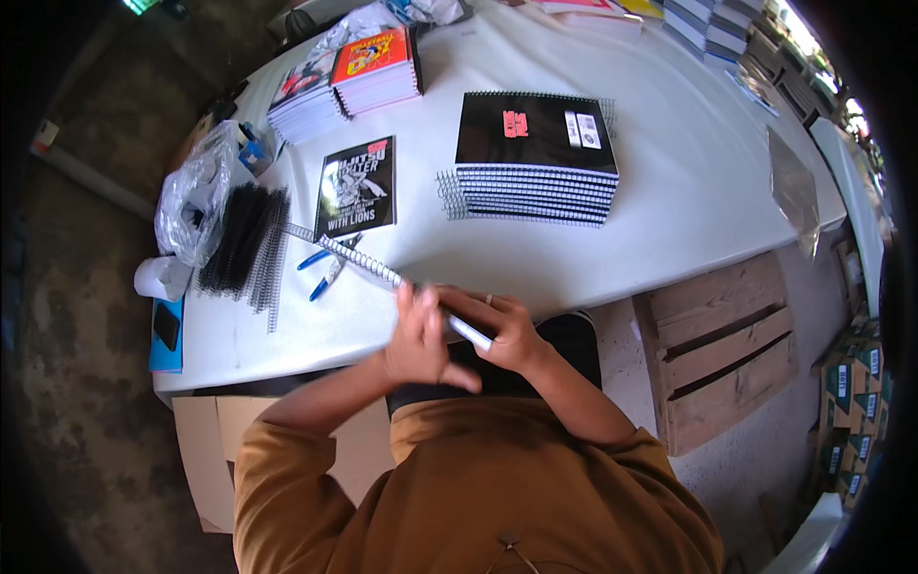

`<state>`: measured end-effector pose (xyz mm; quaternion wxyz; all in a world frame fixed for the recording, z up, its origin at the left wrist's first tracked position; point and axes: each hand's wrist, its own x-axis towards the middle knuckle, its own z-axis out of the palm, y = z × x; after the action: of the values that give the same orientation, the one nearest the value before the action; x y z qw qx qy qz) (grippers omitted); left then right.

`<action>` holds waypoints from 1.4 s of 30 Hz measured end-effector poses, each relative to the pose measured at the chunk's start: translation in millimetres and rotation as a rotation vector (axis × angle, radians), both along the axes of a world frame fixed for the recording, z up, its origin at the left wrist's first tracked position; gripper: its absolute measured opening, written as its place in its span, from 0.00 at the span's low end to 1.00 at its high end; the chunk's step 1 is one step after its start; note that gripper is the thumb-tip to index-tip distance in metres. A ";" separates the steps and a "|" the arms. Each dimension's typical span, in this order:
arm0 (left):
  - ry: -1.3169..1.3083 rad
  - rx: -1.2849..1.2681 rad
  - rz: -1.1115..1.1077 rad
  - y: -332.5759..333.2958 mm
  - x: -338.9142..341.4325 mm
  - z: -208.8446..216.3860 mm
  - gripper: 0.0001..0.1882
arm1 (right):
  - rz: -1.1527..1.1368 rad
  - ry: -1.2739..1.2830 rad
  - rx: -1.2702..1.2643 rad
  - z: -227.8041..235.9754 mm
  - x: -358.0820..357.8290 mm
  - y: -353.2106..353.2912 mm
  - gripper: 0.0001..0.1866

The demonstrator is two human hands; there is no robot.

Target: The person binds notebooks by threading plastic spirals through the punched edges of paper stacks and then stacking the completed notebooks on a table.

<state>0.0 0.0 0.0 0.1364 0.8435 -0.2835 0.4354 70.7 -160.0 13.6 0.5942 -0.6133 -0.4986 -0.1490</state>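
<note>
Gripping a notebook (470, 332) in the closed right hand (509, 333), by the near edge of the table (684, 163). Holding the left hand (418, 335) beside it, thumb spread, fingers blurred (cannot tell whether pinching the coil (361, 259) running far left, past blue-handled pliers (320, 288)). Seen farther right: a stack of black notebooks (535, 158).

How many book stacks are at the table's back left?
2: the red-topped stack, and the second stack directly to its left. Others could be hidden behind them by the crumpled plastic.
</note>
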 end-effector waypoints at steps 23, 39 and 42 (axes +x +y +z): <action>0.106 0.188 0.060 -27.4 7.4 59.5 0.42 | -0.063 -0.012 -0.073 6.4 -8.6 -0.5 0.30; 0.547 0.133 -0.045 -27.3 21.6 153.2 0.13 | 0.150 0.428 -0.102 21.7 -3.2 -13.8 0.14; 0.504 0.147 -0.027 -34.5 19.3 178.4 0.14 | 0.184 0.447 0.040 38.3 -4.9 -17.0 0.17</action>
<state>19.3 -34.5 178.4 0.1468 0.9291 -0.2828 0.1879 65.7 -177.0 51.9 0.7129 -0.5712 -0.4053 0.0356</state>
